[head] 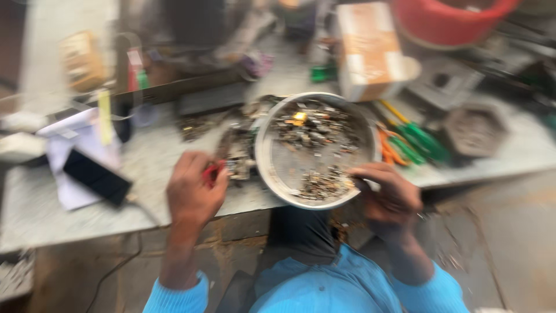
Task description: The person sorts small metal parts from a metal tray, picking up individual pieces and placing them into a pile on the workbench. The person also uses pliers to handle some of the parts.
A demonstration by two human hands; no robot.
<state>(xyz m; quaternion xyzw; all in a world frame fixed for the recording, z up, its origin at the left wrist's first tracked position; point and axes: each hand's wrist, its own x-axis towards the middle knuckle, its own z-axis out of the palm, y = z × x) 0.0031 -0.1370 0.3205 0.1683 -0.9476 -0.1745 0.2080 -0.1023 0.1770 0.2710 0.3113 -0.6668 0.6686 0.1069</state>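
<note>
Between the two hands, on the edge of a grey workbench (145, 168), stands a round pale bowl (263, 156) holding small metal scraps and electronic bits (too blurred to tell apart). The right hand (388, 197) rests at the bowl's near rim, its fingers curled in over the rim and touching it; whether they pinch any scrap cannot be told. The left hand (194, 194), just left of the bowl, is closed around a small red-handled tool (212, 172), whose tip meets a small circuit board (238, 162) lying between that hand and the bowl. Farther left of the left hand lie a dark phone (95, 177) and white papers (69, 145). Beyond the right hand, to its right, sit orange-handled pliers (391, 148) and green-handled tools (423, 139). Behind the bowl, away from both hands, stands a cardboard box (368, 49), with a red tub (449, 20) at the far edge. Both forearms wear light blue sleeves (174, 298).
</note>
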